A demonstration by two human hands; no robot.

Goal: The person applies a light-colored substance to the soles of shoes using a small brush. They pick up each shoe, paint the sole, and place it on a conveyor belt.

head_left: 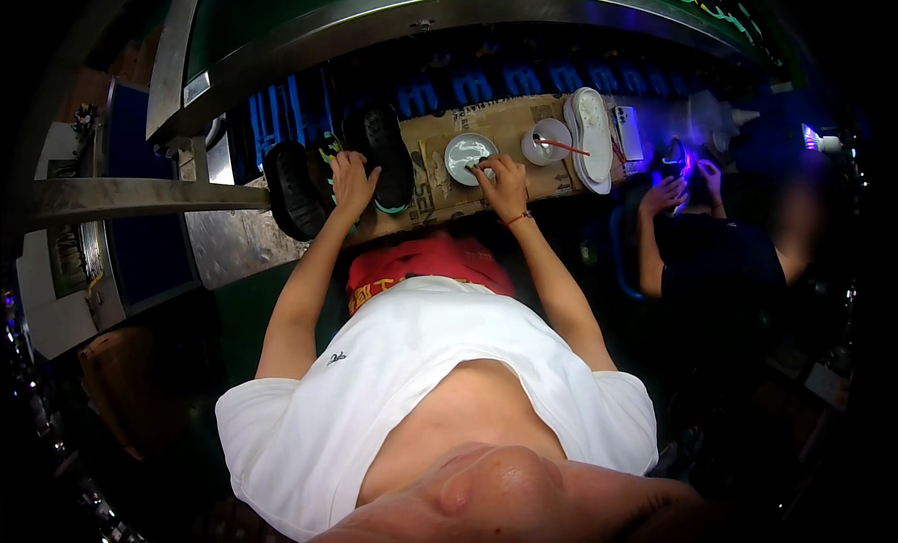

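Black oblong shoe sole with a teal near edge [380, 155] lies at the left of a brown printed cardboard sheet [449, 204], in a dim, blue-lit room with grey metal framing [140, 195]; its long axis runs away from the person, far end slanting left. Left hand [351, 184] is beside it, thumb parted, its hold impossible to tell; right hand [505, 183] pinches a small dark item [475, 168] at a round white bowl [458, 148]

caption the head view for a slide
Right grip at a round white dish, left grip between two dark shoe parts, pale shoe sole farther right.
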